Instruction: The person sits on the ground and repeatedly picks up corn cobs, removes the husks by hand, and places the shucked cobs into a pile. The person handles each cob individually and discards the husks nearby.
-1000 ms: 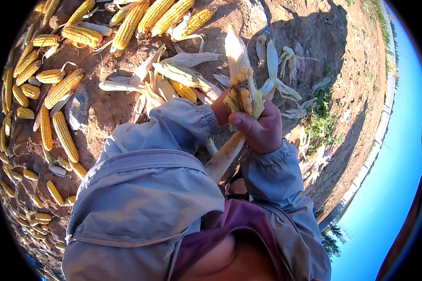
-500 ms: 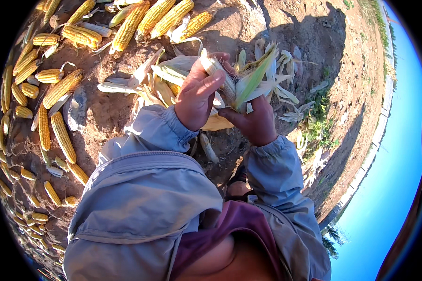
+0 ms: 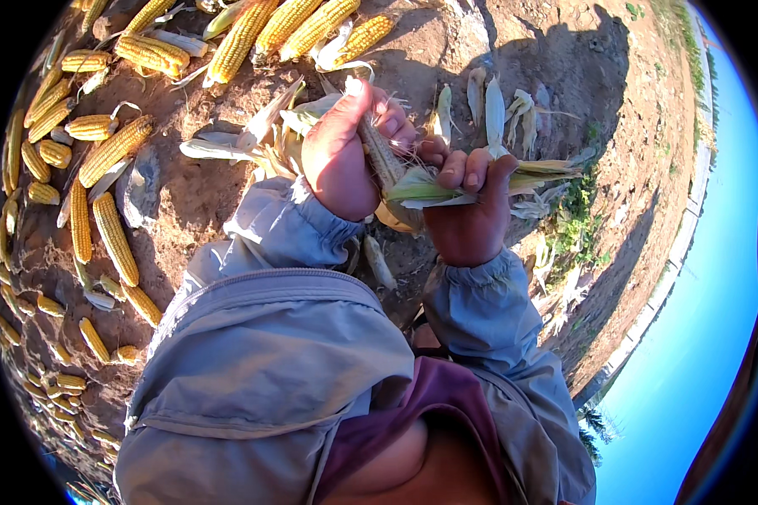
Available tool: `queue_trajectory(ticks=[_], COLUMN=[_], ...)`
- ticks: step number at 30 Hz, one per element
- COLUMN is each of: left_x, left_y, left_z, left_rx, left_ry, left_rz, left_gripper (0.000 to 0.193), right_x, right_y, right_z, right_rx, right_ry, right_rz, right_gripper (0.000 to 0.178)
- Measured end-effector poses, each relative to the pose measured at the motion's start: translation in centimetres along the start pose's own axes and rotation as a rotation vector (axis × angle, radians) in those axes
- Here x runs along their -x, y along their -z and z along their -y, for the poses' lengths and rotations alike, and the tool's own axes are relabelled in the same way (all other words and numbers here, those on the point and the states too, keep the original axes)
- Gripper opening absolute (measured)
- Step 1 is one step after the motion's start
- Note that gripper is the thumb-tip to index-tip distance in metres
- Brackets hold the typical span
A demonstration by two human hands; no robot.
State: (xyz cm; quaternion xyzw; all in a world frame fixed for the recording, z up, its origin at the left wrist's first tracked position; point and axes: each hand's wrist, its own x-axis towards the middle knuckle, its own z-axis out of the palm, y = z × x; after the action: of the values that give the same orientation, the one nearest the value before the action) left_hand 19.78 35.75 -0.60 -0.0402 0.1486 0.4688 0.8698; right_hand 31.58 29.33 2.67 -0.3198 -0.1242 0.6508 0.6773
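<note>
An ear of corn (image 3: 381, 156) with pale kernels lies between my hands, its upper part bare. My left hand (image 3: 345, 156) is closed round the upper end, thumb pointing up. Green and whitish husk leaves (image 3: 429, 188) are folded away from the ear at its lower end. My right hand (image 3: 472, 206) grips these leaves, fingers curled over them, and their ends stick out to the right. Beneath my left hand, a heap of dry husks (image 3: 265, 139) lies on the soil, partly covered by that hand.
Bare yellow corn ears (image 3: 114, 151) are strewn over the ground on the left, with more ears (image 3: 242, 42) at the top. Loose husks (image 3: 524, 118) and green weeds (image 3: 577, 202) lie to the right. A small pale cob or husk (image 3: 379, 263) rests below my hands.
My right hand has pulled the husk leaves down and to the right, away from the ear. The left hand has wrapped further round the ear's upper end.
</note>
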Motion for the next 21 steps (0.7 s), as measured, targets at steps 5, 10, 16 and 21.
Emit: queue_trajectory(ticks=[5, 10, 16, 21], left_x=[-0.5, -2.5, -2.7, -2.1], left_y=[1.7, 4.1, 6.6, 3.4], left_z=[-0.6, -5.3, -6.5, -5.3], left_rx=[0.067, 0.272, 0.461, 0.350], left_ry=[0.020, -0.039, -0.012, -0.162], left_rz=[-0.052, -0.310, 0.032, 0.306], left_gripper=[0.029, 0.028, 0.022, 0.030], right_x=[1.5, 4.3, 6.9, 5.3], right_y=[-0.1, 0.1, 3.1, 3.3], right_z=[-0.7, 0.7, 2.4, 2.7], right_rx=[0.243, 0.298, 0.298, 1.016], right_ry=[0.010, -0.004, -0.089, -0.155], right_rz=[-0.030, -0.015, -0.186, -0.254], right_gripper=[0.045, 0.049, 0.048, 0.074])
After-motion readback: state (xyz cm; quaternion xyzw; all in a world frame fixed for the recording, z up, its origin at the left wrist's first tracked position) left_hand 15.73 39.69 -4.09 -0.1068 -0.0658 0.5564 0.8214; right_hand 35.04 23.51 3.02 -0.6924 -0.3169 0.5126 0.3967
